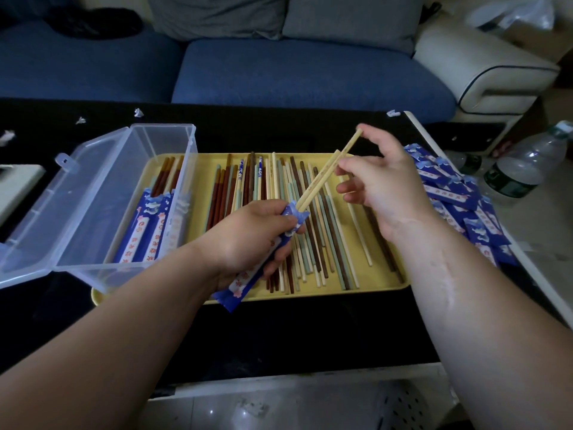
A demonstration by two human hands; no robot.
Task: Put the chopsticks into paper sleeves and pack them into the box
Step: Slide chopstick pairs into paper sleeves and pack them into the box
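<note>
My left hand point(254, 234) grips a blue and white paper sleeve point(248, 276) over the yellow tray point(381, 288). A pair of pale bamboo chopsticks point(325, 175) has its lower tips in the sleeve's open mouth. My right hand point(381, 184) pinches the upper ends of that pair. Several loose chopsticks point(313, 231), brown, green and pale, lie across the tray. A clear plastic box point(124, 193) with its lid swung open stands on the tray's left end. It holds several sleeved chopsticks point(152, 231).
A heap of empty blue sleeves point(455, 193) lies on the black table point(279, 330) right of the tray. Plastic water bottles point(524, 166) stand further right. A blue sofa point(279, 72) runs behind the table. Small paper scraps point(138, 112) dot the far edge.
</note>
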